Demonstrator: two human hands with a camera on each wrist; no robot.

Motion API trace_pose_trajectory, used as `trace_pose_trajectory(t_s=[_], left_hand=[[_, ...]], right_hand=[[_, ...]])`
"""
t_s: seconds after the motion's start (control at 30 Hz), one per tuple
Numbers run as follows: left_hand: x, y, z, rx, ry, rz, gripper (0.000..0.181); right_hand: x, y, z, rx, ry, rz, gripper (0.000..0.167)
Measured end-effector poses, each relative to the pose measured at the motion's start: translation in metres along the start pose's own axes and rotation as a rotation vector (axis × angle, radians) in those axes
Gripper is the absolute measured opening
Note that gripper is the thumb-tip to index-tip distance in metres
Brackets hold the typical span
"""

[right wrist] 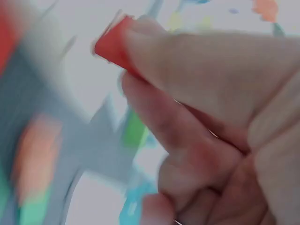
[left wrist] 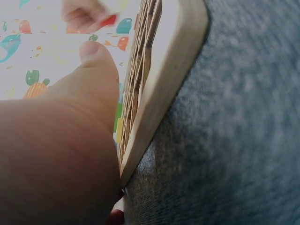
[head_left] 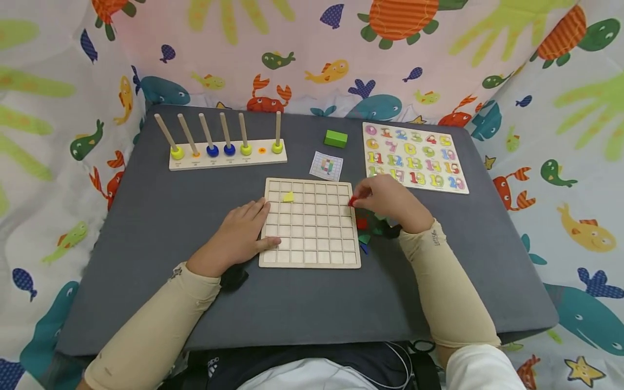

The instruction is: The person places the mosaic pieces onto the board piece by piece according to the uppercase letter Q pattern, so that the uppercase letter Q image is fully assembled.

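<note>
A wooden grid board (head_left: 310, 260) lies flat on the grey table, with one yellow piece (head_left: 288, 197) in a cell of its upper left. Along the board's left edge rests my left hand (head_left: 239, 233), fingers extended and thumb over the rim. My right hand (head_left: 390, 200) pinches a small red block (right wrist: 115, 44) between thumb and fingertips, above the board's right edge. Below that hand lie loose pieces: a red one (head_left: 362, 223), a green one (head_left: 364, 238) and a blue one (head_left: 364, 248); others are partly hidden by the hand.
Behind the board stands a peg stand (head_left: 229, 160) with coloured rings. A small pattern card (head_left: 326, 166) and a green block (head_left: 336, 138) lie at the back. At the back right is a number puzzle board (head_left: 414, 157). A printed curtain (head_left: 312, 54) surrounds the table.
</note>
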State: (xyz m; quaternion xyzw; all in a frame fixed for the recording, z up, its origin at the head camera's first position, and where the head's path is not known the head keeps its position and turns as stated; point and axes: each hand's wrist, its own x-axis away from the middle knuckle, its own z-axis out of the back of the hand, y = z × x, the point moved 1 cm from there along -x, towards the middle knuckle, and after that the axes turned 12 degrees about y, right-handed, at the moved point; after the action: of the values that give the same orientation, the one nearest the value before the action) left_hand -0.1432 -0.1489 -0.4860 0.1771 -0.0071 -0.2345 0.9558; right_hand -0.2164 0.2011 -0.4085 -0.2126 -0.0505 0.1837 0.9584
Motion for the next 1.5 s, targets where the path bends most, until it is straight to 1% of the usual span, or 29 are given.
trace_pose_trajectory(t_s=[0.03, 0.1, 0.2, 0.23, 0.37, 0.47, 0.53, 0.63, 0.73, 0.83, 0.97, 1.07, 1.13, 1.23, 1.33, 1.5], left_hand=[[0.000, 0.000, 0.000, -0.007, 0.000, 0.001, 0.099], [0.000, -0.001, -0.001, -0.018, -0.005, 0.010, 0.099], [-0.001, -0.001, -0.003, -0.020, -0.006, 0.014, 0.099], [-0.001, -0.001, -0.003, -0.019, -0.006, 0.012, 0.099], [-0.001, 0.000, -0.003, -0.016, -0.001, 0.001, 0.099], [-0.001, 0.000, -0.002, -0.021, 0.004, 0.002, 0.099], [0.000, 0.000, 0.001, -0.023, 0.002, 0.006, 0.099], [-0.001, 0.003, 0.002, -0.029, 0.003, 0.000, 0.100], [-0.002, 0.004, 0.004, -0.036, 0.003, -0.002, 0.099], [-0.003, 0.004, 0.003, -0.032, 0.004, 0.004, 0.099], [-0.002, 0.002, 0.000, -0.025, -0.001, 0.011, 0.099], [-0.001, 0.000, -0.001, -0.028, -0.007, 0.018, 0.099], [-0.001, 0.000, -0.001, -0.029, -0.006, 0.021, 0.099], [0.000, 0.000, -0.001, -0.033, -0.007, 0.025, 0.099], [0.000, 0.001, 0.001, -0.033, -0.007, 0.024, 0.099], [-0.001, 0.003, 0.003, -0.043, 0.000, 0.009, 0.099]], right_hand=[[-0.006, -0.010, -0.001, -0.041, 0.005, 0.008, 0.009], [-0.022, -0.032, -0.009, -0.085, 0.005, 0.054, 0.012], [-0.048, -0.060, -0.030, -0.122, -0.035, 0.134, 0.015], [-0.056, -0.068, -0.037, -0.123, -0.041, 0.148, 0.015], [-0.081, -0.085, -0.061, -0.139, -0.048, 0.170, 0.016], [-0.091, -0.089, -0.069, -0.126, -0.057, 0.159, 0.015], [-0.094, -0.087, -0.071, -0.115, -0.065, 0.146, 0.014], [-0.090, -0.079, -0.069, -0.104, -0.071, 0.113, 0.014], [-0.087, -0.072, -0.067, -0.098, -0.056, 0.112, 0.013], [-0.085, -0.067, -0.064, -0.100, -0.066, 0.115, 0.013], [-0.083, -0.065, -0.062, -0.054, -0.129, 0.148, 0.014], [-0.083, -0.067, -0.060, -0.016, -0.169, 0.184, 0.016], [-0.084, -0.070, -0.058, -0.014, -0.194, 0.196, 0.020], [-0.084, -0.074, -0.057, -0.001, -0.238, 0.195, 0.028], [-0.083, -0.076, -0.055, 0.022, -0.280, 0.173, 0.035], [-0.080, -0.080, -0.048, 0.142, -0.330, 0.163, 0.042]])
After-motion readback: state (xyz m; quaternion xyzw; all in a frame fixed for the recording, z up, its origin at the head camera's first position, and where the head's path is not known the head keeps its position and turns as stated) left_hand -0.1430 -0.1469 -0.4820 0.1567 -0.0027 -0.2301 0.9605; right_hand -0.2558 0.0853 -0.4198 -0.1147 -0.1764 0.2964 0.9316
